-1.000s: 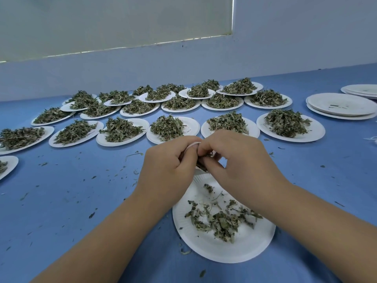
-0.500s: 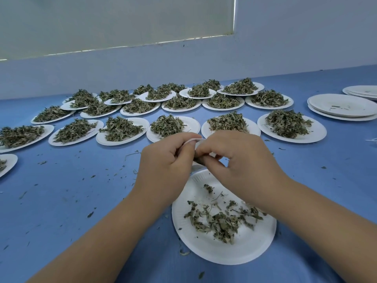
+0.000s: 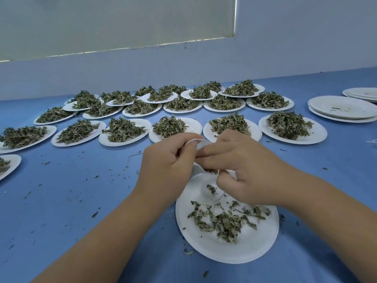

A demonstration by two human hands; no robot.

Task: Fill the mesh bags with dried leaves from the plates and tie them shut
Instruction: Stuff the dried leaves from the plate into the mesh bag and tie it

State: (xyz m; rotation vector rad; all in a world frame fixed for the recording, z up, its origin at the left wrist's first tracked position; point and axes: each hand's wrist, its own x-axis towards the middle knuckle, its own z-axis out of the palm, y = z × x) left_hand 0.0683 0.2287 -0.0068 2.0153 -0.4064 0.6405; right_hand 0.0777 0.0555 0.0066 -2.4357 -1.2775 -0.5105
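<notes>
Both hands meet over the blue table (image 3: 81,201), and between them is a small white mesh bag (image 3: 201,143). The left hand (image 3: 169,166) has its fingers curled in, with thumb and forefinger pinching the bag's upper edge. The right hand (image 3: 240,170) comes in from the other side, fingers bent tight and closed on the same bag, so the two grips touch. Only slivers of white show, at the top of the grip and in the gap below it. The hands hide most of the bag, and I cannot tell how full it is or whether its mouth is tied.

Just under the grip, and reaching back towards the person, lies a paper plate (image 3: 204,244). It holds a thin scatter of dried leaves (image 3: 224,220), lying mostly on the side nearer the person. The rim below the hands is almost bare.

Beyond the grip stand the heaped plates (image 3: 318,137), row behind row, each with a mound of the same green-grey leaves. The two nearest sit right behind the knuckles. The rows run well out to the left of the grip and a shorter way to its right. Far off to the right is a stack of empty plates (image 3: 342,108).

Leaf crumbs (image 3: 94,214) dot the table to the left of the grip and around the near plate.
</notes>
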